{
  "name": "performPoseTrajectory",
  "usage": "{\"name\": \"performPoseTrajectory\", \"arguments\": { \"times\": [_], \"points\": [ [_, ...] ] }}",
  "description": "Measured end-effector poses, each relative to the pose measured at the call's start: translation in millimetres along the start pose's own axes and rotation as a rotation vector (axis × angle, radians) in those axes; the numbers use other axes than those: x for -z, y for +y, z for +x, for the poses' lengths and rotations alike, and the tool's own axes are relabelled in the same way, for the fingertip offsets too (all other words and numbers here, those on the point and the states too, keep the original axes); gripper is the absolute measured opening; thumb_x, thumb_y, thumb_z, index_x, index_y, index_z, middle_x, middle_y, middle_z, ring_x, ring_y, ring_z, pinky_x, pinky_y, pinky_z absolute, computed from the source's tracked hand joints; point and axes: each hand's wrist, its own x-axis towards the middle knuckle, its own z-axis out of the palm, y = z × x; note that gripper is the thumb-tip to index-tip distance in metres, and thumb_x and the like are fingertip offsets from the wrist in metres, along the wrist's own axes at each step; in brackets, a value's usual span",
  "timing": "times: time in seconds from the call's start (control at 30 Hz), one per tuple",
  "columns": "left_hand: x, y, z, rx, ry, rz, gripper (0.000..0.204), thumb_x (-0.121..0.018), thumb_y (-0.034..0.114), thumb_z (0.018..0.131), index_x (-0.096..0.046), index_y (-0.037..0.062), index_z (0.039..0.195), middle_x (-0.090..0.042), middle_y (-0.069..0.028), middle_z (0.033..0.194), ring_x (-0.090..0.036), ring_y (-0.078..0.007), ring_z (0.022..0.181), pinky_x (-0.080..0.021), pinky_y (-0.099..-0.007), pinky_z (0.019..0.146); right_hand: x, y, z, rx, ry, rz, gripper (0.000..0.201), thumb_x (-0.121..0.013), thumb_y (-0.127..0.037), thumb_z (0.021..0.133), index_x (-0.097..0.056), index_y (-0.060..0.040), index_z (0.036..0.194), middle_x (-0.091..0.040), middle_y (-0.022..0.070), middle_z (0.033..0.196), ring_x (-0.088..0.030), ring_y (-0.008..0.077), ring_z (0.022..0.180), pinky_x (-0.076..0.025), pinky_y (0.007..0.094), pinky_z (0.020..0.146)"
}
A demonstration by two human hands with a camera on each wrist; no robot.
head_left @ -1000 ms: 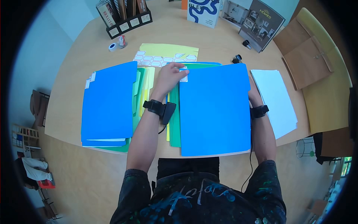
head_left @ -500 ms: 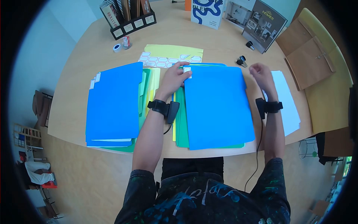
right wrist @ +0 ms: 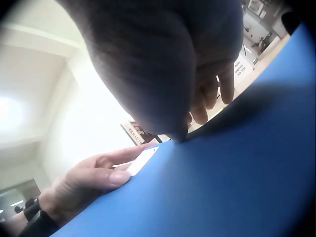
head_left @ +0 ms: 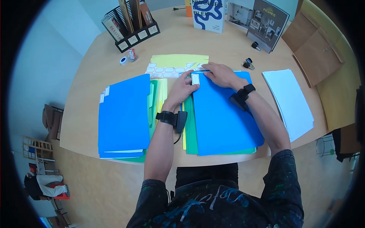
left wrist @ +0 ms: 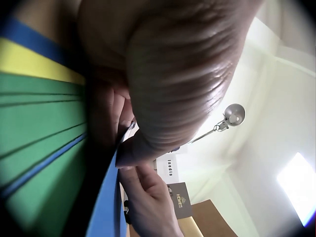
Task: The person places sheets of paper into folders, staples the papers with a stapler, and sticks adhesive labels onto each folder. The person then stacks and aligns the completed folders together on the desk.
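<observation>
A blue folder (head_left: 226,117) lies on top of green and yellow folders (head_left: 191,129) in the right stack. My left hand (head_left: 182,89) pinches its upper left corner, the thumb beside a white label (head_left: 195,79); the right wrist view shows that thumb on the label (right wrist: 143,160). My right hand (head_left: 224,75) holds the folder's top edge, thumb on the blue face and fingers behind, just right of the left hand. In the left wrist view both the left hand (left wrist: 173,84) and right hand (left wrist: 150,205) meet at the folder's edge.
Another stack with a blue folder (head_left: 123,114) lies at the left. Behind are a label sheet (head_left: 167,70), tape roll (head_left: 123,60), black clips (head_left: 248,63), a file rack (head_left: 133,39) and upright books (head_left: 268,24). White paper (head_left: 289,98) lies right.
My right hand has moved from the folder's right side up and leftward to its top edge. The folder's lower edge has come down level with the stack. My left hand keeps its corner grip.
</observation>
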Motion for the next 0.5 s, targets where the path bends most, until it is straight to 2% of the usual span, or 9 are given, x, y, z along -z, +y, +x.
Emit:
{"name": "performPoseTrajectory", "arguments": {
  "times": [0.17,0.23,0.33,0.43,0.5],
  "points": [
    [-2.9,0.2,0.9,-0.012,0.013,0.022,0.07,-0.069,0.005,0.092,-0.034,0.001,0.153,-0.069,-0.0138,0.118,-0.067,-0.0164,0.102,-0.055,-0.0301,0.088,15.8,-4.5,-3.6,-0.012,-0.124,0.135,0.041,-0.064,-0.024,0.096,-0.062,-0.0067,0.133,-0.068,0.0165,0.127,-0.064,0.0347,0.116,-0.05,0.0441,0.1],
    [-1.8,1.9,0.8,-0.006,0.024,0.023,0.068,-0.068,0.006,0.093,-0.035,0.0021,0.153,-0.069,-0.0132,0.118,-0.067,-0.0156,0.102,-0.055,-0.0297,0.087,17.3,-12.4,-9.6,-0.027,0.013,0.401,0.044,-0.07,-0.026,0.092,-0.064,-0.0045,0.131,-0.07,0.0173,0.124,-0.066,0.032,0.115,-0.051,0.0415,0.1],
    [1.2,-7.3,2.6,-0.037,0.015,-0.025,0.058,-0.062,0.011,0.099,-0.038,0.0049,0.152,-0.07,-0.0103,0.115,-0.066,-0.0137,0.099,-0.054,-0.0281,0.086,-1.3,-20.2,-14.3,-0.054,0.115,0.584,0.05,-0.077,-0.028,0.087,-0.066,-0.0022,0.128,-0.07,0.0187,0.122,-0.066,0.03,0.115,-0.05,0.0393,0.101],
    [2.0,-9.6,2.4,-0.029,0.038,-0.064,0.05,-0.055,0.015,0.104,-0.041,0.0065,0.151,-0.07,-0.0073,0.11,-0.065,-0.0106,0.094,-0.053,-0.0259,0.081,-14.1,-30.1,-17.4,-0.073,0.203,0.445,0.05,-0.08,-0.029,0.083,-0.068,-0.0002,0.122,-0.07,0.0196,0.118,-0.066,0.0294,0.113,-0.051,0.0383,0.098],
    [1.6,-10.7,2.0,-0.065,0.038,-0.079,0.05,-0.056,0.013,0.102,-0.042,0.0039,0.149,-0.069,-0.0044,0.097,-0.059,-0.0084,0.083,-0.048,-0.0256,0.074,-13.7,-30.9,-16.9,-0.111,0.176,0.486,0.048,-0.081,-0.029,0.083,-0.068,-0.0003,0.119,-0.07,0.0186,0.116,-0.066,0.0284,0.111,-0.051,0.0377,0.097]
  ]
}}
